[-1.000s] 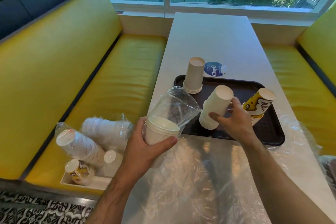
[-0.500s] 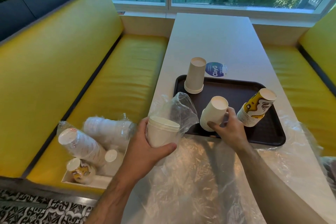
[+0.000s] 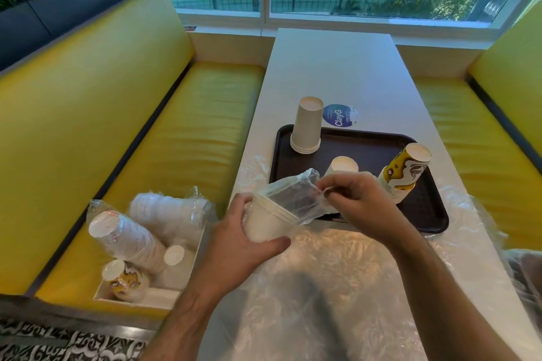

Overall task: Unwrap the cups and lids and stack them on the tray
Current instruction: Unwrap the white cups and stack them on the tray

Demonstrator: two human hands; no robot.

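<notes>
Two hands on wrapped white cup stack (image 3: 268, 224): L (image 3: 243, 243) gripping, R (image 3: 356, 202) now off tray stack (image 3: 343, 165), pinching plastic wrap (image 3: 296, 196); unwrapping next.

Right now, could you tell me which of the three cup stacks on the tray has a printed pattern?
The tilted stack at the right side of the tray, printed yellow and brown. The tall stack at the back left and the short one in the middle are plain white.

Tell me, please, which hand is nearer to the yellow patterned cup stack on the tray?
Right. The right hand is just beside the yellow patterned cup stack; the left hand is farther away.
</notes>
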